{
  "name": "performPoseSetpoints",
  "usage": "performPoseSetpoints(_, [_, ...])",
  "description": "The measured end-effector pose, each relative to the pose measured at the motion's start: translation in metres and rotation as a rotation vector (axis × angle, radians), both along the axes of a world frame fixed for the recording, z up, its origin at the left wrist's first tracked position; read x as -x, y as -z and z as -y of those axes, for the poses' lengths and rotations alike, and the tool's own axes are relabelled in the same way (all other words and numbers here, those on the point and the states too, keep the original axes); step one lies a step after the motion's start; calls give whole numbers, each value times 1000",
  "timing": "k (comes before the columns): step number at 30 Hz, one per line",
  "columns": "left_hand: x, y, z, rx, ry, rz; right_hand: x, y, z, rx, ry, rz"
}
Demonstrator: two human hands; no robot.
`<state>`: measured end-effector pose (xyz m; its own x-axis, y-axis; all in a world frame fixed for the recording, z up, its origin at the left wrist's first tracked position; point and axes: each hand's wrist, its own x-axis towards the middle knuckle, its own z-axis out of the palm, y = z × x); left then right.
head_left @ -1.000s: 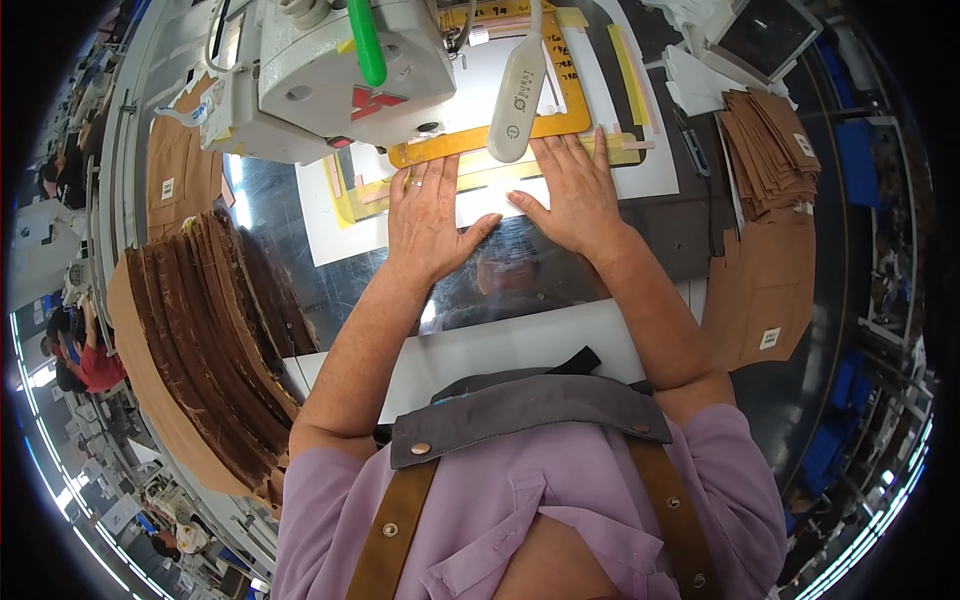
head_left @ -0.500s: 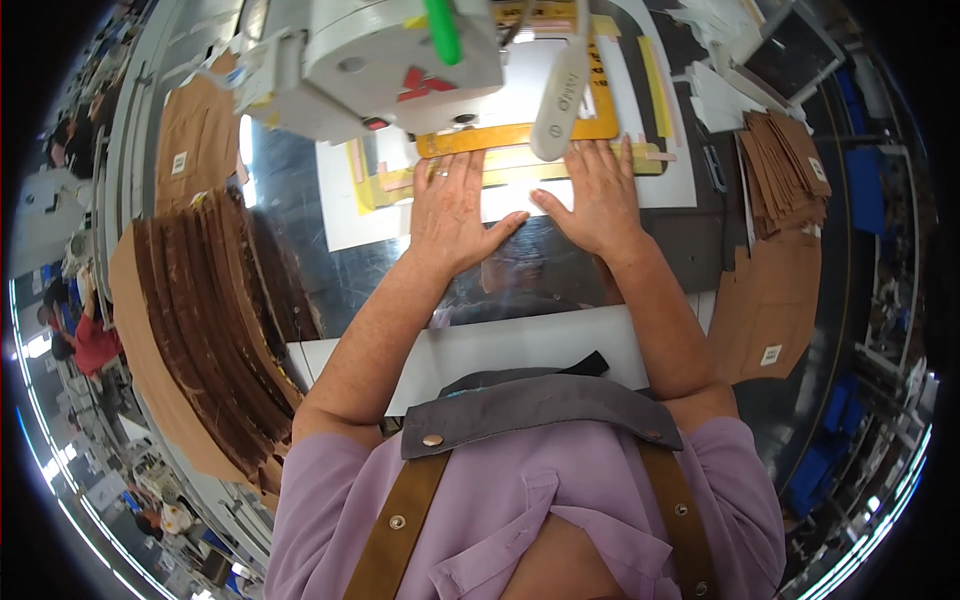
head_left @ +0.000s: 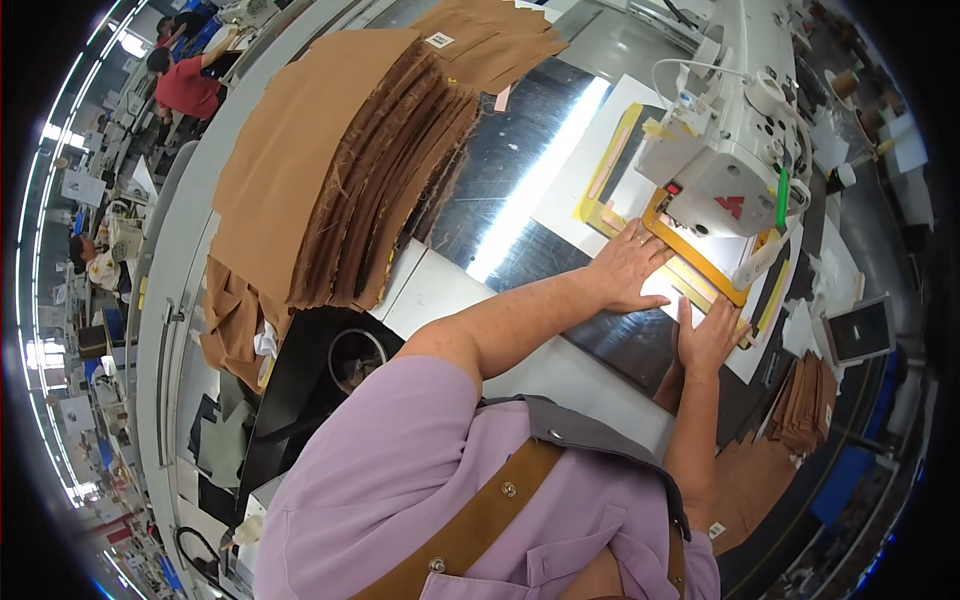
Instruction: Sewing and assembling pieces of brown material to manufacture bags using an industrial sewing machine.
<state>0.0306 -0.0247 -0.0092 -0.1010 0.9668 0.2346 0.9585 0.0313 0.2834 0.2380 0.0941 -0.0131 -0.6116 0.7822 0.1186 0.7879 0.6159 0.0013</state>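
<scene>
Sewing machine (head_left: 725, 165) stands over a yellow-orange frame (head_left: 703, 264), which sits on a taped white sheet (head_left: 565, 212) atop a shiny dark table (head_left: 535, 105). The left hand (head_left: 625, 275) and right hand (head_left: 708, 338) lie palm down at the frame's near edge, fingers (head_left: 648, 254) straight and open. A tall stack of brown fabric pieces (head_left: 320, 150) rises at left; a smaller brown pile (head_left: 802, 405) lies at right, near a dark screen (head_left: 862, 332).

Frame (head_left: 700, 254): orange-yellow. Sheet (head_left: 592, 150): white. Machine (head_left: 715, 170): white, red emblem (head_left: 729, 207), green lever (head_left: 782, 195). Cloth stack (head_left: 310, 150): plain brown. Shirt (head_left: 380, 450): plain lilac. Apron (head_left: 600, 440): grey, brown straps (head_left: 475, 525).
</scene>
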Motion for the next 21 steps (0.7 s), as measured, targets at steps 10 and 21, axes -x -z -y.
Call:
performPoseSetpoints(10, [98,-115,111,-252,-298,-98,-27,31,-20,-108,205,-83])
performPoseSetpoints(21, [298,-201,263,-48,-923,5,-16,18,-14,-26,188,-78])
